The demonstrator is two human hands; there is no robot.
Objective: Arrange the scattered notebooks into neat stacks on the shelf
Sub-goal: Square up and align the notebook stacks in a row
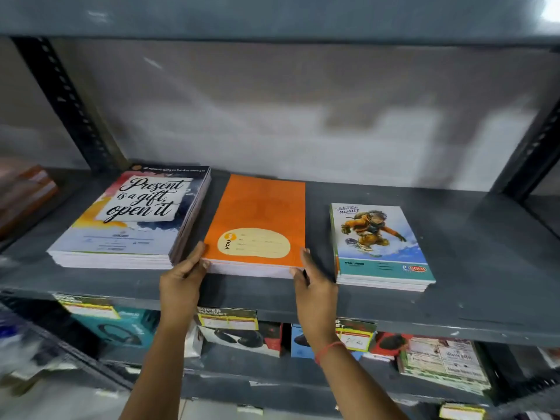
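Our left hand (183,275) and right hand (312,283) grasp the orange stack's (257,222) near corners, mid-shelf (485,268). An uneven push could skew it toward the stack at nine o'clock (130,216).

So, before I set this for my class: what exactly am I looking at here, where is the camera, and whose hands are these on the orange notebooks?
There is no machine here. The single picture comes from a wide-angle camera worn on a person's head, looking forward and down, so the two bare hands are that person's own. The left hand and right hand grip the near corners of the orange stack of notebooks, in the middle of a grey metal shelf. To its left lies a taller stack with the "Present is a gift" cover; to its right, apart from it, a smaller stack with a snowboarder cover. Boxed goods sit on the shelf below.
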